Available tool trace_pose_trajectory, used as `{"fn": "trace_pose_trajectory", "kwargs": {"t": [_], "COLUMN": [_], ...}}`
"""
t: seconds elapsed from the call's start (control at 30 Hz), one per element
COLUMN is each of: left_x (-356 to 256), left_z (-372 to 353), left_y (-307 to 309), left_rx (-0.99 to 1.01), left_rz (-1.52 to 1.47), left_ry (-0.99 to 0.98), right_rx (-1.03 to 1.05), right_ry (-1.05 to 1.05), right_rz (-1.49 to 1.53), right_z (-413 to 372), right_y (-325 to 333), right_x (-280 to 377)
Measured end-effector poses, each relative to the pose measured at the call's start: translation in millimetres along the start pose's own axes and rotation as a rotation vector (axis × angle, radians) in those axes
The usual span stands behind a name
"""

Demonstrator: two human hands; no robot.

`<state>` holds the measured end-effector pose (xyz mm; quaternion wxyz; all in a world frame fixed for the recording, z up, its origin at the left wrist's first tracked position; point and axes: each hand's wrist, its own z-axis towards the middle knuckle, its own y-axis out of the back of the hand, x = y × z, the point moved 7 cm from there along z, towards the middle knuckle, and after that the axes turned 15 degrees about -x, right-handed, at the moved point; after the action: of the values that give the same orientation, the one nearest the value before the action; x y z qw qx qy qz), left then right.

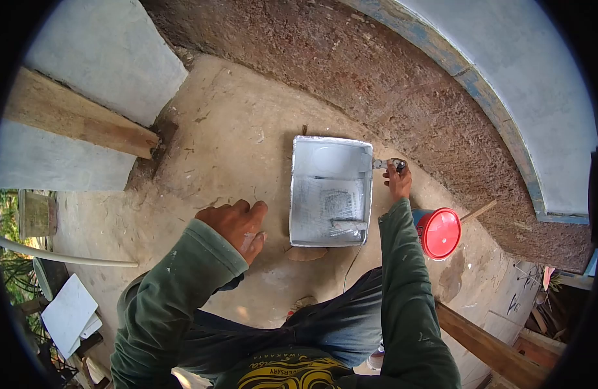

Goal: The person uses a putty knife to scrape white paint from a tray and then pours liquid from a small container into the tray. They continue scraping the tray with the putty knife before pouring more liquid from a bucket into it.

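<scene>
Concrete floor [234, 129] with paint tray [331, 155] and red-lidded bucket [440, 232]

At your right, a round red plastic bucket [440, 232] stands on the dusty concrete floor [227, 136]; at your left runs a rough wooden beam [78, 117].

Paint-coated tray [330, 152], glossy plastic lid [441, 233], rough concrete floor [227, 139]

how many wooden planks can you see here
2. One wooden plank lies upper left against the pale wall; the other runs along the lower right, below the red bucket. The thin stick beside that bucket isn't counted; more may be hidden.
</scene>
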<state>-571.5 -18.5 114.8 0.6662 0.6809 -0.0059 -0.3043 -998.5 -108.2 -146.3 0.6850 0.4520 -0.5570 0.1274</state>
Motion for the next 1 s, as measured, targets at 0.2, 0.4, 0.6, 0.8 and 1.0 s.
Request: {"fn": "trace_pose_trajectory", "kwargs": {"t": [0.2,0.4,0.6,0.8,1.0], "left_x": [-4,3,2,-2,-2], "left_z": [-3,-4,-4,-4,-4], "left_y": [5,2,2,4,2], "left_rx": [0.026,0.079,0.067,0.062,0.062], "left_rz": [0.045,-0.018,0.012,0.029,0.01], "left_ry": [0.022,0.08,0.068,0.052,0.052], "right_rx": [0.096,0.119,0.156,0.152,0.145], "right_ry": [-0.313,-0.419,-0.477,-0.49,-0.494], "right_rz": [0.177,0.306,0.4,0.45,0.439], "right_z": [-2,-10,-22,-33,-44], "right_y": [-9,-16,-26,-38,-52], "right_x": [-28,-49,-63,-62,-55]}}
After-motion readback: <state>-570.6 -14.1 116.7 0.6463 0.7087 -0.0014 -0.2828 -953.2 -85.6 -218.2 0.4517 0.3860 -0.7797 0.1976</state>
